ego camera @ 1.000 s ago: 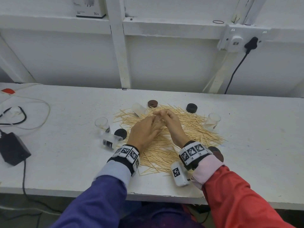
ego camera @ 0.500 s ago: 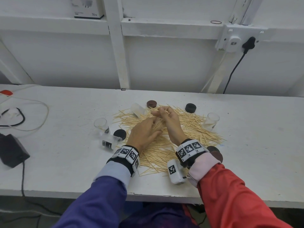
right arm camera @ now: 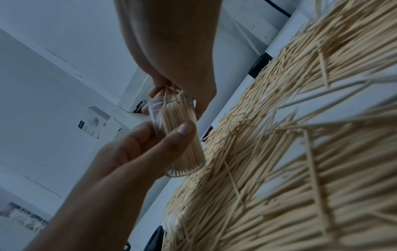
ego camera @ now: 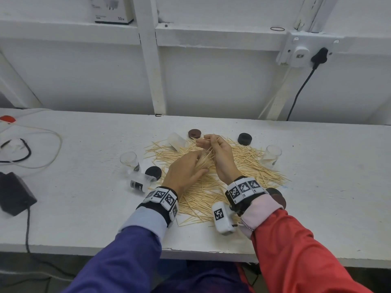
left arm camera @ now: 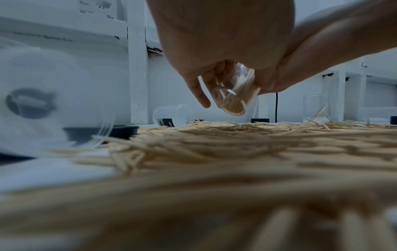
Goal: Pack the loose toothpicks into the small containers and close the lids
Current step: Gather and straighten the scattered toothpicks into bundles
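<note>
A wide pile of loose toothpicks (ego camera: 243, 163) covers the middle of the white table (ego camera: 84, 208). My left hand (ego camera: 200, 166) grips a clear container (right arm camera: 180, 141) that is tilted, packed with toothpicks, and held just above the pile. The same container (left arm camera: 234, 95) shows in my curled fingers in the left wrist view. My right hand (ego camera: 208, 142) pinches a few toothpicks at the container's open mouth (right arm camera: 171, 100). Empty containers stand at the left (ego camera: 129, 159) and right (ego camera: 271, 154). Two more lie on their sides (ego camera: 140, 182), (ego camera: 176, 140).
Lids lie round the pile: brown (ego camera: 194, 133) and black (ego camera: 244, 138) at the back, black (ego camera: 153, 172) at the left, brown (ego camera: 277, 196) by my right wrist. A black adapter (ego camera: 14, 193) and cables (ego camera: 31, 149) sit at the far left.
My right hand has lifted a little up and away from the left hand, with toothpicks pinched in its fingers. The left hand has kept its hold on the container.
</note>
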Demonstrator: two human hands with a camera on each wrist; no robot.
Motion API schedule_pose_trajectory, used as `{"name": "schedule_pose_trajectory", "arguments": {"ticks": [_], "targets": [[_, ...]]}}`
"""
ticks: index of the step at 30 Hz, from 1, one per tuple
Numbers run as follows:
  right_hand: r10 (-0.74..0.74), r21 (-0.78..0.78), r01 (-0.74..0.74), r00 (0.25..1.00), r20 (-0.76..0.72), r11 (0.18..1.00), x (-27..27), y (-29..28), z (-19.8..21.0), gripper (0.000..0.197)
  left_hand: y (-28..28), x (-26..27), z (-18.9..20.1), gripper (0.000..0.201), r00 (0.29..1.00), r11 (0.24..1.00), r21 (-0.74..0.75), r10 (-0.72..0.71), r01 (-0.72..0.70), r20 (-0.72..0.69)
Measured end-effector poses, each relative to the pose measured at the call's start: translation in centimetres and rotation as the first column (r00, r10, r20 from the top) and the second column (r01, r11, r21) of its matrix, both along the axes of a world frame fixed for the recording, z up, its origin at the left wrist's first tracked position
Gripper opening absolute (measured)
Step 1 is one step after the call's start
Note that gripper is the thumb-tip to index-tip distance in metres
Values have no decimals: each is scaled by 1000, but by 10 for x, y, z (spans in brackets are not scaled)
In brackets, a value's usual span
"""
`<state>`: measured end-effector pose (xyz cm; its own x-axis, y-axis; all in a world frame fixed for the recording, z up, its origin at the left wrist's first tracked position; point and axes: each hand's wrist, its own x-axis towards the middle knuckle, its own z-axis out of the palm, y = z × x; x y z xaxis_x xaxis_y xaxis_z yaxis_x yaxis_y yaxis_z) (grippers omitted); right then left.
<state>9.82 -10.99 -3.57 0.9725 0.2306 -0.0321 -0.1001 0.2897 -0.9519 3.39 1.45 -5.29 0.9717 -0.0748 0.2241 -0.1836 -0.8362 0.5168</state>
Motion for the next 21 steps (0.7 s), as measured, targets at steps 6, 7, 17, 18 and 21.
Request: {"name": "schedule_pose_trajectory", "arguments": {"ticks": [6, 7, 17, 18, 21], "targets": [[2, -21, -2, 1000, -17, 1000, -3, -1, -1, 23, 1, 0, 0, 44, 1000, 999, -16, 27, -27, 10], [7, -8, -7, 1000, -23, 1000, -3, -2, -1, 24, 1, 0, -1, 45, 1000, 999, -16, 29, -29, 11], [54, -14, -55, 997, -54, 998, -10, -7, 1, 36, 3, 2, -4, 52, 999, 1000, 5, 26, -26, 32], [66, -22, -67, 996, -64, 997, -10, -7, 0, 33, 3, 2, -4, 52, 999, 1000, 7, 25, -25, 32], [119, -27, -123, 987, -106, 992, -8, -6, -3, 33, 3, 2, -5, 50, 999, 1000, 5, 31, -31, 29]]}}
